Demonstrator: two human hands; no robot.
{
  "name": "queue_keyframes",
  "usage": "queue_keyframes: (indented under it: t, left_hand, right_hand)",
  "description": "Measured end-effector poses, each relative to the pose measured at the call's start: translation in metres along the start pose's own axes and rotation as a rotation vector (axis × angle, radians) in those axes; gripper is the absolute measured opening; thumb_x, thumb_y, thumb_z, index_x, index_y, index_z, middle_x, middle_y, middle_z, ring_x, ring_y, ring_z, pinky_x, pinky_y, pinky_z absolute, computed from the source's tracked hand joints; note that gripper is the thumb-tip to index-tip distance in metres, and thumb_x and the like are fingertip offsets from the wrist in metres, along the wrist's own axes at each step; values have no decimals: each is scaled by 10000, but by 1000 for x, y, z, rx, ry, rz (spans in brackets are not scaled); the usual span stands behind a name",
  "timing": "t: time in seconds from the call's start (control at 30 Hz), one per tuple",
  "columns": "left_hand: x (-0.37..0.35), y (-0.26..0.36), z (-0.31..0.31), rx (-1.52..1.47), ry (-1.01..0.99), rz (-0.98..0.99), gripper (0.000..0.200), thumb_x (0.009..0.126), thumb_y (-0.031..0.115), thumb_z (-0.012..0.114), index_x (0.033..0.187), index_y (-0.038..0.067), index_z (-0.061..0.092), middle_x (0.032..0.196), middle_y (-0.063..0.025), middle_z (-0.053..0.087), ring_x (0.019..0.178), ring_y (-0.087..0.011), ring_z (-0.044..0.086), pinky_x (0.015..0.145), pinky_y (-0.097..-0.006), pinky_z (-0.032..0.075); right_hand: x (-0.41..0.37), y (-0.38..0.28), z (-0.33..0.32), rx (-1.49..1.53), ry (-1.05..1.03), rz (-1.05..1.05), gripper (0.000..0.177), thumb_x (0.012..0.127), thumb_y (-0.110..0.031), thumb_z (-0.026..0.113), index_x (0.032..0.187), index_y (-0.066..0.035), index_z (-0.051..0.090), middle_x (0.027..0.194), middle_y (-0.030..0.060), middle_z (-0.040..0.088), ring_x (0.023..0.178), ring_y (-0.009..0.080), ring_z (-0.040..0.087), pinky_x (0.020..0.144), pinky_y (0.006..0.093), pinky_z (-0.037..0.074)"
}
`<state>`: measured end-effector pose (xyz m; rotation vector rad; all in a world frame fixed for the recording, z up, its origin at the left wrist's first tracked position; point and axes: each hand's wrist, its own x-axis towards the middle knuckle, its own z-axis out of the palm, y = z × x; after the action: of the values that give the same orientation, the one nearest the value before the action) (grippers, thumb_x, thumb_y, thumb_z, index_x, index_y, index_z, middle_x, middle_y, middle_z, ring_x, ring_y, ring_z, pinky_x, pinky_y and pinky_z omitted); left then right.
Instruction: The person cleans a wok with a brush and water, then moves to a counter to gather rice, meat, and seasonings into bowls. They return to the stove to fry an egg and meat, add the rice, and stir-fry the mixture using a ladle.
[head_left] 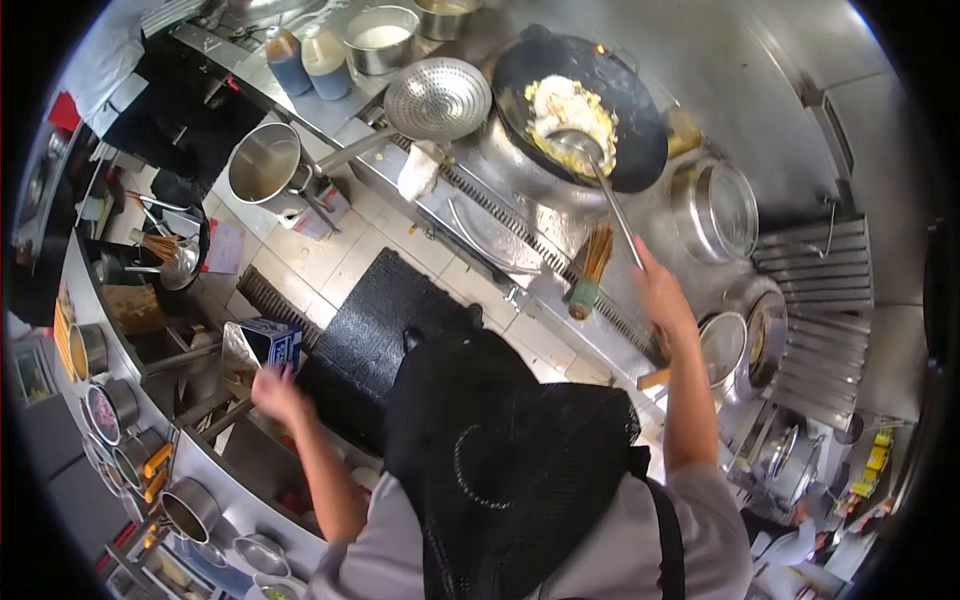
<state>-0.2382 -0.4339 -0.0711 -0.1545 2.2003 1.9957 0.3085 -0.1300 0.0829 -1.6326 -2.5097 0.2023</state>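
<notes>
My right hand (665, 295) is closed round the long handle of a metal ladle (575, 145). The ladle's bowl rests in a dark wok (645, 125), against white rice and yellow egg pieces (570, 105). My left hand (282, 397) is out to the left, smeared by motion, close below a blue and white box (270, 345); I cannot tell whether its fingers grip anything. A bamboo brush (595, 265) with a green-wrapped end lies on the stove edge, left of my right hand.
A perforated strainer (438, 98) sits left of the wok, with a pot (265, 165) of liquid below its handle. Two squeeze bottles (325, 62) and metal pots stand behind. Along the left counter are several pots (190, 510). A black mat (370, 340) covers the floor. Another person (105, 75) stands at upper left.
</notes>
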Motion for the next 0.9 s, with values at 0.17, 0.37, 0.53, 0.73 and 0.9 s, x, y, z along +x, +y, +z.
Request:
queue_keyframes:
  t: [0.17,0.37,0.53,0.73,0.9]
  left_hand:
    - [-13,-24,231,360,-599,464,270,908,187,631,1074,-25,644,1003,-161,673,933,-238,636,827,-343,500]
    - [-58,-26,367,641,-773,712,556,811,344,695,1195,-45,593,1127,-224,646,1082,-380,592,973,-457,421]
    - [-64,-30,395,917,-884,804,637,707,326,771,1176,-20,514,1065,-254,629,1070,-417,571,959,-440,429]
    - [-98,7,411,584,-1119,375,588,704,102,729,1168,-38,395,1064,-204,569,1042,-325,559,921,-403,461]
    - [-144,39,396,-170,-1317,-48,546,871,62,648,1296,93,307,1172,-151,528,1074,-289,586,842,-393,536]
  right_hand:
    - [21,-59,-87,430,-285,590,513,966,-216,524,1456,-122,404,1043,302,649,958,479,634,859,466,493]
    - [13,-13,-44,95,-240,380,517,965,-221,525,1461,-148,396,1031,321,629,957,494,608,829,530,469]
    - [-2,-20,-88,321,-65,412,523,961,-231,524,1465,-186,389,990,338,629,980,511,590,861,563,451]
    - [34,19,-49,358,-147,378,532,956,-232,536,1464,-197,383,945,333,632,949,522,583,839,565,457]
    - [32,-26,-42,373,-92,486,539,963,-241,523,1476,-198,363,1003,342,618,1003,509,576,874,535,454]
